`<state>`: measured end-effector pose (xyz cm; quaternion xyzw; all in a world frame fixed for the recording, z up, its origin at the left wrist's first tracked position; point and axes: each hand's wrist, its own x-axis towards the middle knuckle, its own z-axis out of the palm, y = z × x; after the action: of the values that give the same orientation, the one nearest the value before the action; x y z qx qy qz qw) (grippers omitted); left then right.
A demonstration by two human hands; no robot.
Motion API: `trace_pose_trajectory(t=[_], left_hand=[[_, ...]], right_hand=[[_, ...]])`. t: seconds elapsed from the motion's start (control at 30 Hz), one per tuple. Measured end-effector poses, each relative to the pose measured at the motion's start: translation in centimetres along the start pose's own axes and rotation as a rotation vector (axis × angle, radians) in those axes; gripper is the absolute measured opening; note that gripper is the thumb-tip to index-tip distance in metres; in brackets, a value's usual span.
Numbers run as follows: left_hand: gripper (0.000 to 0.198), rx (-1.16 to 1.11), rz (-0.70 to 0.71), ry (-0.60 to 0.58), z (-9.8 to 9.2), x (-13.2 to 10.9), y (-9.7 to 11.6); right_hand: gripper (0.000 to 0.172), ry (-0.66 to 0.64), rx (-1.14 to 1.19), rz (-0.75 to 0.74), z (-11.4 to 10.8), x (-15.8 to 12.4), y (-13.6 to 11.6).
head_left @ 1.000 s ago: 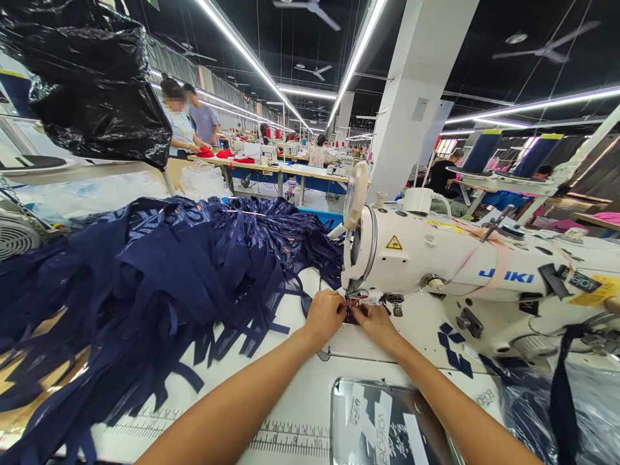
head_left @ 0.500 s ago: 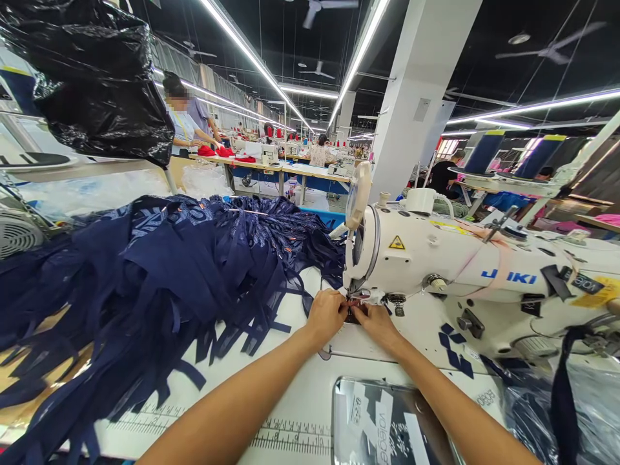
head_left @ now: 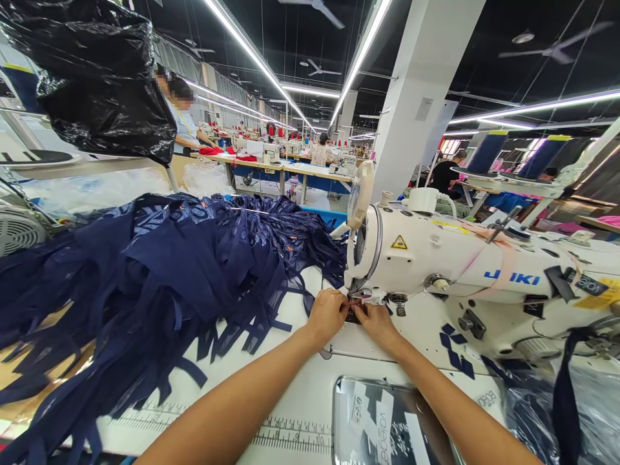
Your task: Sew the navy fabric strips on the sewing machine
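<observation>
Under the needle area of a white sewing machine (head_left: 465, 255), both hands meet close together. My left hand (head_left: 328, 316) is closed in a pinch, its fingertips beside the presser foot. My right hand (head_left: 378, 323) pinches from the other side, thumb and finger almost touching the left's. Between them lies a small dark piece, apparently navy fabric, mostly hidden by the fingers. A navy fabric strip (head_left: 308, 302) runs from the pile toward my left hand. Left of the hands, a large heap of navy straps and cloth (head_left: 169, 271) covers the table.
Small navy fabric pieces (head_left: 453, 355) lie on the machine bed at right. A metal plate (head_left: 382, 420) with labels sits in front. Clear plastic bags (head_left: 591, 400) rest at lower right. A black plastic bag (head_left: 104, 84) hangs upper left. Other people work at tables behind.
The hands stay at the needle area with hardly any movement. The view shifts slightly, and in the background a person at the far-left table has moved.
</observation>
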<state>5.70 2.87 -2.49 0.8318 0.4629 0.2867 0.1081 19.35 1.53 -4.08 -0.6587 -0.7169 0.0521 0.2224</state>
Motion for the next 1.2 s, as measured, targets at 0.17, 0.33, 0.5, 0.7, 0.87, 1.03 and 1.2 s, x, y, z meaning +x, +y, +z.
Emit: trace_pose_trajectory(t=[0.17,0.33,0.5,0.7,0.87,1.03,1.2], left_hand=[[0.019,-0.015,0.033,0.030,-0.3,-0.5,0.0],[0.022,0.001,0.075,0.061,-0.7,-1.2,0.1],[0.010,0.123,0.231,-0.012,-0.5,-1.9,0.7],[0.014,0.189,0.082,-0.067,-1.2,-1.0,0.1],[0.011,0.185,-0.033,-0.027,-1.9,0.6,-1.4],[0.013,0.149,-0.050,-0.030,-2.0,0.5,-1.6],[0.014,0.120,-0.084,-0.001,-1.9,0.3,-1.6]], right_hand=[[0.024,-0.038,-0.110,0.040,-0.7,-0.6,-0.6],[0.022,-0.087,-0.152,0.043,-2.4,-1.2,-0.6],[0.012,-0.404,0.135,-0.061,-4.2,-1.7,-0.2],[0.013,-0.269,0.313,0.052,-4.3,-1.4,0.0],[0.023,-0.144,0.322,0.229,-3.8,-0.8,0.8],[0.017,0.011,0.358,0.176,-4.3,-0.7,1.8],[0.019,0.034,0.209,0.162,-4.6,-0.3,3.4]])
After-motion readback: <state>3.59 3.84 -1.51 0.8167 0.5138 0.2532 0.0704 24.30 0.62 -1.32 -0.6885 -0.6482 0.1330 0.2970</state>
